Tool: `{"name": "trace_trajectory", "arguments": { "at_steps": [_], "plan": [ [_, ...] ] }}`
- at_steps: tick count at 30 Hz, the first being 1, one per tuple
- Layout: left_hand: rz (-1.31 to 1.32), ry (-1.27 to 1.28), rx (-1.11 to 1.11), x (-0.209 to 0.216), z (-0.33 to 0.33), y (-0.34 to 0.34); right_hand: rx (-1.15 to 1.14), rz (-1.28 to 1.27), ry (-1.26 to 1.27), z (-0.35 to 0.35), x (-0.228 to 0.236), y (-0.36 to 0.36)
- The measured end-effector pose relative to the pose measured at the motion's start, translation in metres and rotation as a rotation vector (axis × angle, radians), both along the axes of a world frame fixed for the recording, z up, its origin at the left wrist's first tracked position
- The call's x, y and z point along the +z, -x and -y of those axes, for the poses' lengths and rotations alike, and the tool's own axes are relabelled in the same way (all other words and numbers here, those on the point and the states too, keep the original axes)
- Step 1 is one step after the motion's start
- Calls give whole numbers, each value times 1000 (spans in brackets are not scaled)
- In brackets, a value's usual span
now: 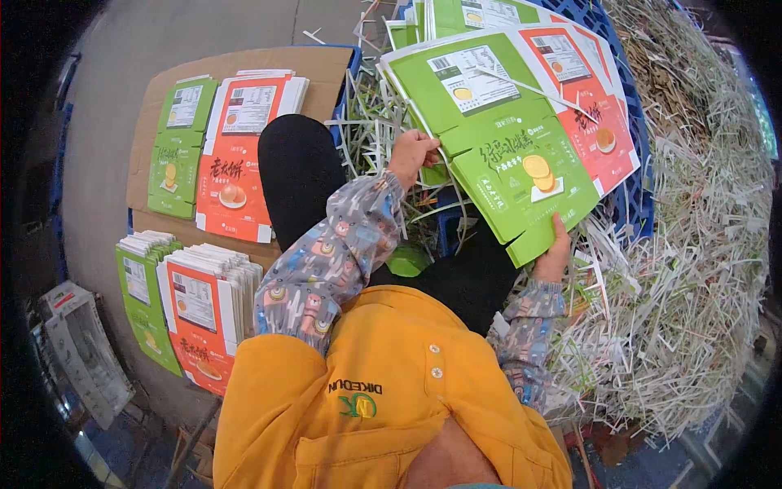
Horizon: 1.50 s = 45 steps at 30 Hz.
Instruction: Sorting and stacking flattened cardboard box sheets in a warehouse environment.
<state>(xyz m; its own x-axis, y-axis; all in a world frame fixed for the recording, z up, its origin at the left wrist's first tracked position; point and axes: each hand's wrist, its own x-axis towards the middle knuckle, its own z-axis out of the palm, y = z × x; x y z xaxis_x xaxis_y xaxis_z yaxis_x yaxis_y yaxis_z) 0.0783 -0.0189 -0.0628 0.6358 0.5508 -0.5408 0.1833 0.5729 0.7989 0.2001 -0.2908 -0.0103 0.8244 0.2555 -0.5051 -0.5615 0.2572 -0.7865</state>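
A flat green printed carton blank (498, 122) lies tilted across a stack, with a picture of round cakes on its lower part. My left hand (414, 155) is closed at its left edge, fingers pinched together by the cut flaps. At the lower right corner my right hand (554, 251) grips it, thumb on top and the other fingers hidden beneath. Orange-red carton blanks (590, 122) lie joined or overlapped along its right side; I cannot tell which. A thin white paper strip (529, 88) rests across both colours.
Left of me, cardboard (155, 110) bears stacks of green blanks (175, 147) and orange-red blanks (236, 163). More orange-red blanks (199, 318) stack nearer. A blue plastic crate (639, 175) sits under the right stack. Shredded paper trimmings (692, 269) heap at the right.
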Motion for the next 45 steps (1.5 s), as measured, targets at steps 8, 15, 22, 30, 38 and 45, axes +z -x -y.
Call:
{"name": "trace_trajectory", "arguments": {
  "at_steps": [8, 15, 22, 30, 38, 45],
  "plan": [
    [-422, -404, 192, -53, -30, 39, 20, -5, 43, -7, 20, 4],
    [-207, -454, 539, -34, -78, -19, 52, 56, 44, -2, 27, 1],
    [133, 91, 393, -45, -128, -52, 46, 76, 110, 4, 10, 0],
    [-214, -783, 487, -42, -138, -63, 68, 231, 141, 9, 16, 8],
    [-227, -590, 416, -57, -164, -54, 53, 309, 164, 3, 22, 18],
    [-505, -1486, -31, -27, -169, -48, 96, 203, 166, 6, 19, 12]
  ]
}}
